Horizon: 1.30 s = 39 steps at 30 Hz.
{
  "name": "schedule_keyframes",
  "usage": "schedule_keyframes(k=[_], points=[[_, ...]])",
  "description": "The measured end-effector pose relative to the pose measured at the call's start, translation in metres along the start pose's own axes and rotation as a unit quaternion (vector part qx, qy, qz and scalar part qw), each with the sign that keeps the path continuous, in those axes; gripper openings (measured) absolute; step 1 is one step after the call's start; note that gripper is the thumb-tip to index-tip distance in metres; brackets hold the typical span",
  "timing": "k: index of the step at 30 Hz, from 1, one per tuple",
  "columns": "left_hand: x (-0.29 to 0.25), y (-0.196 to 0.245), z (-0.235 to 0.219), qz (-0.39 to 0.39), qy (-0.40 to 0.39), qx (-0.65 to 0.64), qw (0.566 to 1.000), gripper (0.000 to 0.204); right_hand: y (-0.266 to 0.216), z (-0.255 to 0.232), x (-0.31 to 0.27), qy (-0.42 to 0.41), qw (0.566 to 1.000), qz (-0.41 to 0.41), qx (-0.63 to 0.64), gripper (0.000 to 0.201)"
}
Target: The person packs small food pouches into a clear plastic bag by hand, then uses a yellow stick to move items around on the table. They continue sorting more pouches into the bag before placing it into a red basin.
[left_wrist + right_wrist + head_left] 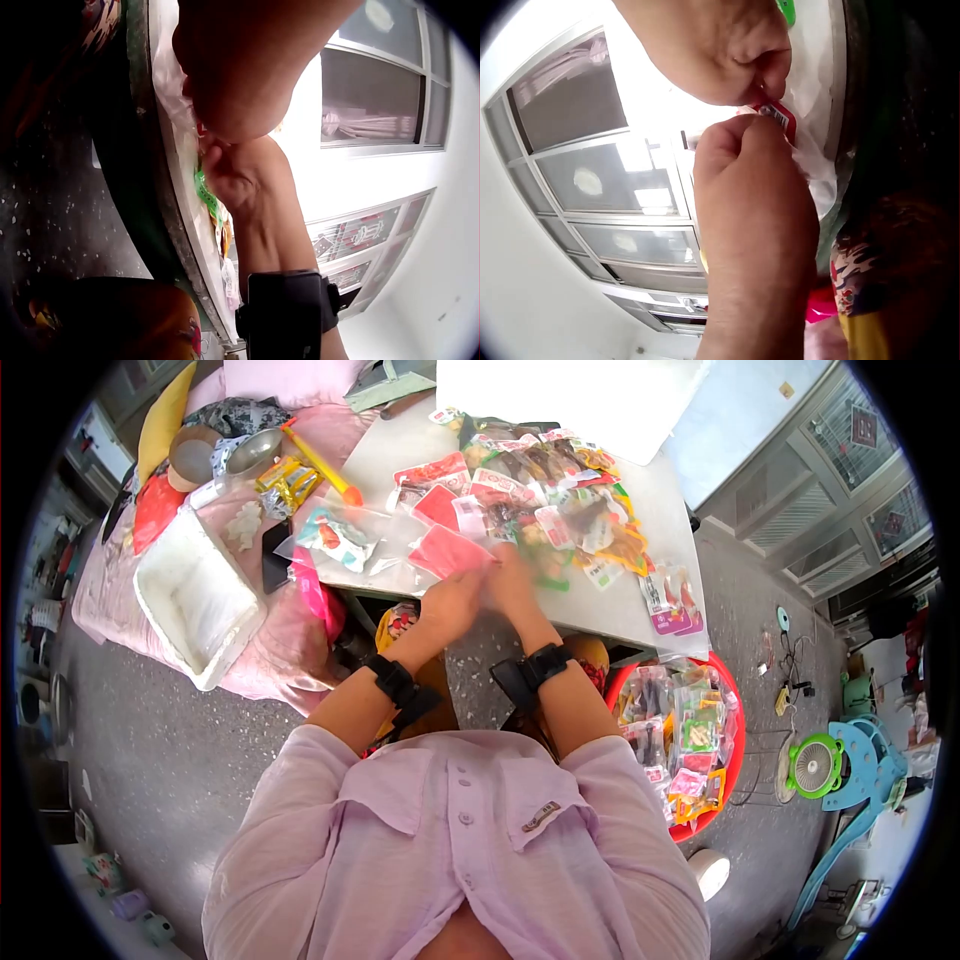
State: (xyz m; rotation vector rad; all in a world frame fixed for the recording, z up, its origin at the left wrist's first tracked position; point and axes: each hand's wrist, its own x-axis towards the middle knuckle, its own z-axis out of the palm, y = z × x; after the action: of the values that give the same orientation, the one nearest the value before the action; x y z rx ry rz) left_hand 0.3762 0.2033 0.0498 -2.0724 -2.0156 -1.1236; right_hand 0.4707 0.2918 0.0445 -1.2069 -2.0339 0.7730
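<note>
Your left hand (452,603) & right hand (515,582) pinch a red packet (447,552) at the white table (395,445) edge; grey speckled floor (160,760) below, windows (850,470) behind.

Daylight is falling on a speckled grey floor (180,760). A white counter (610,615) is standing beside a pink-covered bed (270,660) that is carrying a white tub (160,605). Grey-framed windows (820,510) are lining the wall past the counter's far right corner. A red basin (735,760) and a green fan (815,765) are sitting on the floor.
</note>
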Motion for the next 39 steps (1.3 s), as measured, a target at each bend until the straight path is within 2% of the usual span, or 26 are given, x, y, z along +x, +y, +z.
schedule_keyframes(k=[2, 5, 7, 8, 10, 11, 15, 18, 21, 23, 24, 28, 30, 33, 35, 37, 39], points=[[0.003, -0.006, 0.002, -0.006, 0.006, 0.000, 1.000, 0.023, 0.022, 0.023, 0.015, 0.020, 0.990, 0.024, 0.138, 0.014], [0.005, -0.019, 0.008, -0.020, -0.028, 0.005, 0.999, 0.025, 0.018, 0.028, 0.014, 0.040, 0.980, 0.055, 0.186, 0.020], [0.005, -0.025, 0.009, -0.018, -0.066, 0.006, 0.998, 0.025, 0.002, 0.014, 0.003, 0.062, 0.981, 0.046, 0.180, 0.023], [0.008, -0.026, 0.006, -0.023, -0.056, -0.014, 0.998, 0.024, -0.001, 0.008, -0.001, 0.073, 0.981, 0.041, 0.176, 0.024], [0.025, -0.023, -0.013, -0.031, -0.038, -0.054, 0.997, 0.023, 0.021, 0.011, -0.002, 0.113, 0.985, -0.048, 0.118, 0.024], [0.033, -0.031, -0.014, -0.036, -0.020, -0.016, 0.999, 0.023, 0.034, 0.014, -0.004, 0.132, 0.983, -0.092, 0.087, 0.024], [0.081, -0.082, -0.015, -0.063, 0.032, 0.144, 0.987, 0.024, 0.037, 0.012, -0.012, 0.137, 0.981, -0.095, 0.096, 0.021], [0.109, -0.105, -0.010, -0.226, -0.082, 0.196, 0.951, 0.028, 0.044, 0.014, -0.011, 0.131, 0.984, -0.088, 0.078, 0.020], [0.116, -0.131, 0.003, -0.255, -0.075, 0.063, 0.962, 0.029, 0.046, 0.016, -0.012, 0.158, 0.978, -0.119, 0.070, 0.020], [0.127, -0.150, 0.008, -0.233, -0.076, 0.019, 0.969, 0.028, 0.048, 0.018, -0.013, 0.167, 0.973, -0.134, 0.082, 0.019], [0.130, -0.149, 0.006, -0.222, -0.077, -0.002, 0.972, 0.027, 0.048, 0.019, -0.014, 0.173, 0.973, -0.133, 0.080, 0.019], [0.145, -0.129, -0.012, -0.263, -0.044, -0.156, 0.951, 0.024, 0.045, 0.019, -0.013, 0.170, 0.976, -0.119, 0.072, 0.019], [0.152, -0.112, -0.024, -0.291, -0.005, -0.267, 0.919, 0.021, 0.044, 0.018, -0.012, 0.166, 0.976, -0.109, 0.087, 0.019], [0.150, -0.096, -0.036, -0.263, 0.070, -0.362, 0.892, 0.018, 0.054, 0.023, -0.007, 0.154, 0.974, -0.076, 0.146, 0.018], [0.141, -0.075, -0.051, -0.261, 0.110, -0.465, 0.839, 0.017, 0.072, 0.030, -0.002, 0.112, 0.974, -0.023, 0.194, 0.017], [0.128, -0.052, -0.068, -0.267, 0.127, -0.556, 0.777, 0.016, 0.067, 0.024, -0.001, 0.073, 0.938, -0.031, 0.337, 0.016], [0.108, -0.034, -0.080, -0.282, 0.120, -0.633, 0.711, 0.015, 0.052, 0.010, -0.005, 0.008, 0.886, 0.040, 0.461, 0.016]])
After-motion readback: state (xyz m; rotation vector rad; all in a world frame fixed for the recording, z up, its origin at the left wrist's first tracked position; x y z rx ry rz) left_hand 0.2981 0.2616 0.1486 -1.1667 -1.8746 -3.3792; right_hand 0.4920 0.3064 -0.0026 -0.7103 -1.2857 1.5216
